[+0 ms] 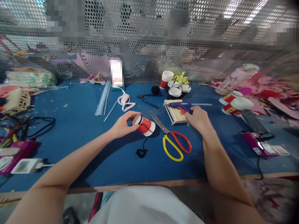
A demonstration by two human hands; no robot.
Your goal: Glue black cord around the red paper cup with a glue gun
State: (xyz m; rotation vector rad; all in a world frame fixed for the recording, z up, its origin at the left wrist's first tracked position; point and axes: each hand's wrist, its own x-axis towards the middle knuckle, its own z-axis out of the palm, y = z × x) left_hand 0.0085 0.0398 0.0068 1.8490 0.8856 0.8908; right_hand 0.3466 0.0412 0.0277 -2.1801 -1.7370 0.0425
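My left hand (pixel 123 125) is closed around a red and white paper cup (pixel 146 126), which lies tilted on its side. Black cord is wrapped about the cup, and its loose end (pixel 141 153) trails onto the table below. My right hand (pixel 198 118) grips the handle of a blue glue gun (pixel 175 105) with an orange trigger. A clear glue stick pokes out of the gun's back. Under the gun sits a small rack of wooden sticks (pixel 177 116). Scissors (pixel 173 137) with one yellow and one red handle lie slightly apart between my hands.
Behind, on the blue table (pixel 105 168), are white ribbon (pixel 125 102), clear glue sticks (pixel 102 99), pliers (pixel 149 95), a black ball (pixel 155 90) and several cups (pixel 175 90). More cups (pixel 237 105) and pink scraps stand right. Purple power strips (pixel 259 144) flank both sides. A perforated screen (pixel 144 40) rises behind.
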